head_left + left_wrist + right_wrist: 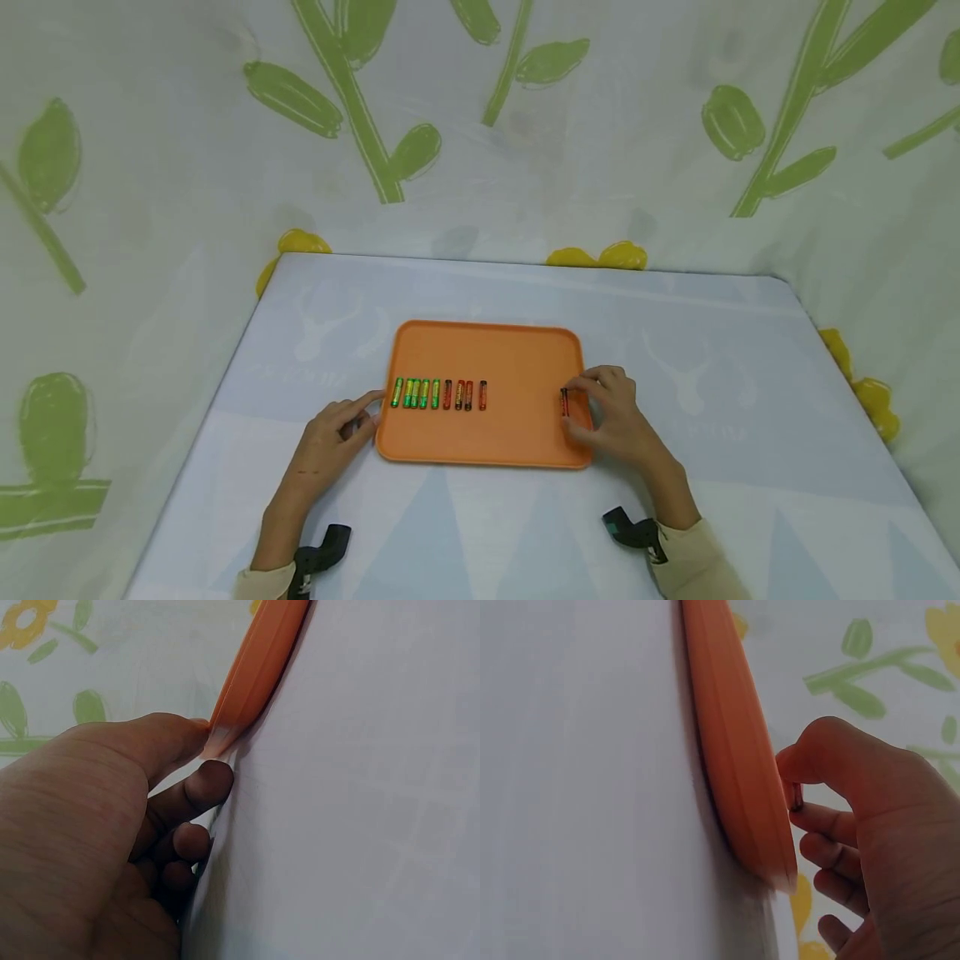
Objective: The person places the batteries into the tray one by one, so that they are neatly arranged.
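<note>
An orange tray [480, 446] lies on the table with a row of small batteries across its left half. Several green batteries [415, 393] stand side by side at the left end, followed by several red-and-black batteries [464, 395]. At the tray's right side my right hand [617, 412] pinches one more red-and-black battery [565, 402] between thumb and forefinger. That battery [797, 796] is mostly hidden by the fingers in the right wrist view. With relaxed fingers, my left hand [330, 437] touches the tray's left edge; in the left wrist view a fingertip meets the rim [232, 712].
The pale table [517, 533] extends around the tray on all sides. Behind it hangs a white cloth [600, 167] with green leaves and yellow flowers. Black wrist cameras [633, 532] sit on both forearms.
</note>
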The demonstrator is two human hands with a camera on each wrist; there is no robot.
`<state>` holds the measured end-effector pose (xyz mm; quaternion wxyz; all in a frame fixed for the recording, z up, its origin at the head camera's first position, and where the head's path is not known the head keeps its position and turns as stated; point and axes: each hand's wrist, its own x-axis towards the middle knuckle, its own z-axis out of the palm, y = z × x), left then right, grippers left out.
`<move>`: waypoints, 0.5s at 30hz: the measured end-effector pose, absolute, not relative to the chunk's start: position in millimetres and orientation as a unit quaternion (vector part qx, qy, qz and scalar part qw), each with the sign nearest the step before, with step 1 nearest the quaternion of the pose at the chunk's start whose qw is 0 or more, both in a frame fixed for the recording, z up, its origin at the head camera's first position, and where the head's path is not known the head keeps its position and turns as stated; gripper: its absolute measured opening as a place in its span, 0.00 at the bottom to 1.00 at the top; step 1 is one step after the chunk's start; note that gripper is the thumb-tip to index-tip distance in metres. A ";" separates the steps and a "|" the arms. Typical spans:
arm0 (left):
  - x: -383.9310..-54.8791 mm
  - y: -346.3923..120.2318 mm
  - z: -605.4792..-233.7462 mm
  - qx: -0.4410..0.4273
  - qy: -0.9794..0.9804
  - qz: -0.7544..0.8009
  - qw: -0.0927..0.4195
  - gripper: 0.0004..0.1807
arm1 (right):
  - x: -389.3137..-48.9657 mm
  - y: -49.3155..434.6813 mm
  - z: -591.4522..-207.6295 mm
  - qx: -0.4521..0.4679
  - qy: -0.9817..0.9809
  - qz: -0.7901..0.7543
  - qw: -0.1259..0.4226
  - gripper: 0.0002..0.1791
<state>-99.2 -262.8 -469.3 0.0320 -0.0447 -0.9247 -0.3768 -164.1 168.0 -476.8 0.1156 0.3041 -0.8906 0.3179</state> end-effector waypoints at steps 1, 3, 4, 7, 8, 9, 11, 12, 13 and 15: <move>-99.1 -262.5 -468.7 -0.046 -0.924 -0.378 0.031 0.21 | -164.6 164.0 -475.9 0.305 -0.890 0.320 0.114 0.22; -98.9 -262.1 -467.6 -0.047 -0.923 -0.380 0.029 0.21 | -165.6 156.2 -474.7 0.309 -0.888 0.321 0.114 0.21; -98.8 -261.9 -466.8 -0.047 -0.923 -0.380 0.030 0.21 | -166.3 152.6 -474.3 0.311 -0.887 0.322 0.115 0.21; -99.3 -261.5 -465.5 -0.048 -0.924 -0.378 0.028 0.21 | -169.0 143.0 -474.4 0.318 -0.884 0.322 0.118 0.22; -99.5 -261.4 -465.3 -0.049 -0.924 -0.378 0.027 0.21 | -169.7 140.0 -474.5 0.319 -0.884 0.320 0.117 0.21; -99.6 -261.4 -465.7 -0.048 -0.924 -0.377 0.027 0.21 | -170.5 136.9 -474.3 0.321 -0.885 0.318 0.116 0.22; -99.5 -261.8 -466.4 -0.049 -0.924 -0.379 0.027 0.21 | -171.4 130.5 -472.8 0.323 -0.886 0.311 0.114 0.21; -99.3 -262.1 -467.1 -0.048 -0.923 -0.381 0.028 0.21 | -171.5 127.3 -471.6 0.324 -0.887 0.309 0.113 0.21; -99.1 -262.5 -467.7 -0.047 -0.923 -0.381 0.029 0.21 | -171.8 124.2 -471.0 0.324 -0.889 0.305 0.111 0.21; -98.7 -263.4 -468.9 -0.047 -0.922 -0.384 0.031 0.21 | -171.9 118.0 -468.6 0.325 -0.890 0.301 0.108 0.21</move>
